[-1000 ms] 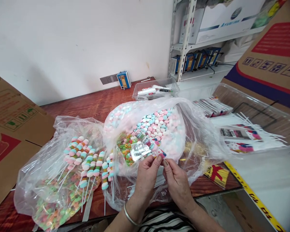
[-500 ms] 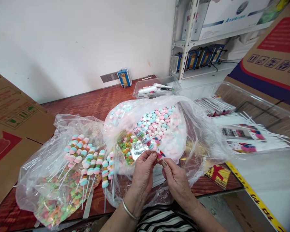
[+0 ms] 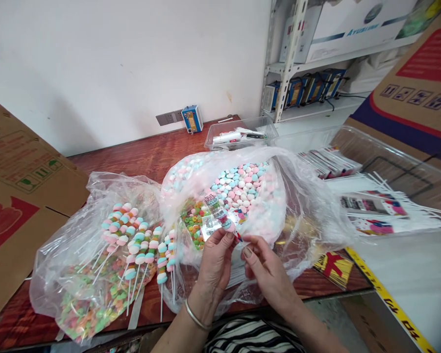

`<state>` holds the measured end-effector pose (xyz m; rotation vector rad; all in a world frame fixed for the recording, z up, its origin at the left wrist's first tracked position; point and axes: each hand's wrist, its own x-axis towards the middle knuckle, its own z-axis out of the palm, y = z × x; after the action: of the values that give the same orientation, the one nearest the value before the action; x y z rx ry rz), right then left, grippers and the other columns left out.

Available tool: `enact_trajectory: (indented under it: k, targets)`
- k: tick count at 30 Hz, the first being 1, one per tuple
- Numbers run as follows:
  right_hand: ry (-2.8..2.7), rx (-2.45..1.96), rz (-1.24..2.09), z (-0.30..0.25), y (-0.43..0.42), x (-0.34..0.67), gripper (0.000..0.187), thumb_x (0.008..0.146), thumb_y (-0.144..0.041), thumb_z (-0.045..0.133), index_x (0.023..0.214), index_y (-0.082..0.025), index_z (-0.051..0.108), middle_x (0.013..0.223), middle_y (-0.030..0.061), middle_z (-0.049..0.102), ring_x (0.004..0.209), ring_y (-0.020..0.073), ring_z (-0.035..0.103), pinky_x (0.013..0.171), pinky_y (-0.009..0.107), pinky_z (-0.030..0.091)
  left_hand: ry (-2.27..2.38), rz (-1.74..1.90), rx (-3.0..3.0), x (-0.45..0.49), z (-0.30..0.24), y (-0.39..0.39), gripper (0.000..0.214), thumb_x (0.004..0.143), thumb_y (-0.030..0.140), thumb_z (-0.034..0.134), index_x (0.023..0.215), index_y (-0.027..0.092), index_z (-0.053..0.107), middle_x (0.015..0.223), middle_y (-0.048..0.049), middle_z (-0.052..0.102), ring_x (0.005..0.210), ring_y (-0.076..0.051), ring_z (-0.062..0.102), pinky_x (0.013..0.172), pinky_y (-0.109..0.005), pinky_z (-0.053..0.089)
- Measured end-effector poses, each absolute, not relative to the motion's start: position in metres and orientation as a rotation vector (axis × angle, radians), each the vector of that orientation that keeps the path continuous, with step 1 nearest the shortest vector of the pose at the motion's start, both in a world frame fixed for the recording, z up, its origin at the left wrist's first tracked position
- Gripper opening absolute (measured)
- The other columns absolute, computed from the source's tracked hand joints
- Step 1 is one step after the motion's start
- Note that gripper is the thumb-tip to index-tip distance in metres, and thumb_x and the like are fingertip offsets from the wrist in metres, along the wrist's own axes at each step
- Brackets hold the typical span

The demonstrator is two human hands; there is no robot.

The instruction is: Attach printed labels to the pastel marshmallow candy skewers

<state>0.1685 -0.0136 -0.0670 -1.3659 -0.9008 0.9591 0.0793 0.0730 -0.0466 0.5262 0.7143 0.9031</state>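
Note:
Pinched between the thumb and fingers of my left hand is a marshmallow skewer in a printed clear wrapper, tilted up and away from me. My right hand is close beside its lower end, thumb and forefinger slightly apart; whether a fingertip touches the wrapper I cannot tell. Just beyond lies a big clear bag of pink, blue and white marshmallows, with ring gummies and a silver label packet at its left. Unwrapped marshmallow skewers rest on another bag at the left.
Ring gummies fill the left bag. A clear tray of pens stands behind. On the right are printed wrappers, white sticks and a yellow twist-tie pack. Cardboard boxes flank the table; a shelf stands behind right.
My right hand's pinch at the wrapper's lower end has loosened, and its fingers have parted. My left hand still holds the wrapped skewer, which shows more fully. The view has shifted slightly.

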Motion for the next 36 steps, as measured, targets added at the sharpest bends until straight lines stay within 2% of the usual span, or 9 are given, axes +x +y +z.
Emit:
enact_trajectory:
  k: [3,6,12,16,22,28,31,33,36]
  targets:
    - [-0.888,-1.465,0.589,-0.066,-0.008,0.16,0.039,0.092,-0.04,0.057,0.124,-0.02,0.048,0.105,0.0069,0.062,0.08,0.0155,0.062,0.069,0.028,0.051,0.742,0.942,0.553,0.085,-0.046,0.066,0.024,0.059,0.024,0.087,0.078,0.016,0.073,0.075,-0.0002,0.07,0.071,-0.011,0.06,0.073,-0.024,0.047]
    - [-0.84,-1.466,0.487,-0.066,-0.001,0.156,0.021,0.094,-0.038,0.053,0.104,-0.02,0.057,0.091,0.0047,0.063,0.078,0.0162,0.06,0.066,0.027,0.049,0.726,0.955,0.575,0.089,-0.046,0.06,0.021,0.062,0.026,0.086,0.077,0.017,0.074,0.075,-0.0003,0.07,0.072,-0.011,0.061,0.075,-0.024,0.046]
    - [-0.57,-1.042,1.045,-0.06,0.002,0.164,0.028,0.088,-0.047,0.062,0.085,-0.021,0.054,0.057,-0.0092,0.038,0.042,0.0048,0.03,0.039,0.017,0.024,0.663,0.874,0.653,0.08,-0.05,0.065,0.022,0.057,0.027,0.089,0.07,0.017,0.074,0.074,-0.0012,0.07,0.073,-0.012,0.06,0.079,-0.026,0.045]
    - [-0.425,-0.799,1.561,-0.049,-0.002,0.178,0.032,0.079,-0.043,0.075,0.084,-0.02,0.053,0.058,-0.0099,0.044,0.038,-0.0002,0.02,0.035,0.014,0.013,0.581,0.738,0.83,0.066,-0.049,0.075,0.027,0.059,0.029,0.088,0.08,0.017,0.076,0.082,-0.003,0.069,0.075,-0.013,0.059,0.075,-0.026,0.044]
    - [-0.386,-0.622,1.929,-0.048,-0.003,0.189,0.034,0.078,-0.039,0.077,0.094,-0.02,0.054,0.055,-0.0126,0.041,0.036,-0.0019,0.01,0.033,0.011,0.01,0.529,0.59,0.938,0.055,-0.045,0.075,0.05,0.059,0.031,0.088,0.105,0.018,0.074,0.103,-0.0114,0.07,0.092,-0.024,0.063,0.078,-0.031,0.045]
    - [-0.395,-0.639,1.923,-0.053,0.0,0.181,0.041,0.076,-0.05,0.075,0.089,-0.023,0.048,0.05,-0.0161,0.031,0.037,0.0004,0.004,0.032,0.011,0.011,0.579,0.667,0.846,0.058,-0.043,0.069,0.04,0.058,0.032,0.088,0.093,0.017,0.077,0.109,-0.0136,0.071,0.101,-0.027,0.063,0.091,-0.038,0.044]
    - [-0.425,-0.803,1.711,-0.054,0.001,0.171,0.038,0.082,-0.054,0.067,0.08,-0.022,0.045,0.051,-0.0141,0.033,0.036,0.002,0.012,0.033,0.014,0.015,0.665,0.736,0.762,0.063,-0.046,0.069,0.035,0.059,0.03,0.087,0.09,0.017,0.078,0.1,-0.011,0.074,0.092,-0.021,0.064,0.089,-0.034,0.045]
    - [-0.563,-1.082,1.285,-0.056,0.0,0.163,0.032,0.087,-0.051,0.061,0.08,-0.021,0.05,0.057,-0.0093,0.043,0.041,0.0054,0.031,0.039,0.017,0.029,0.746,0.816,0.712,0.067,-0.048,0.069,0.027,0.058,0.027,0.088,0.08,0.016,0.078,0.091,-0.008,0.076,0.086,-0.017,0.065,0.087,-0.03,0.047]
    - [-0.825,-1.364,0.654,-0.059,-0.003,0.153,0.023,0.092,-0.042,0.055,0.087,-0.02,0.061,0.078,0.0009,0.059,0.072,0.0143,0.055,0.066,0.026,0.045,0.811,0.873,0.67,0.071,-0.05,0.069,0.024,0.054,0.025,0.09,0.071,0.016,0.076,0.081,-0.0047,0.076,0.082,-0.014,0.065,0.085,-0.026,0.048]
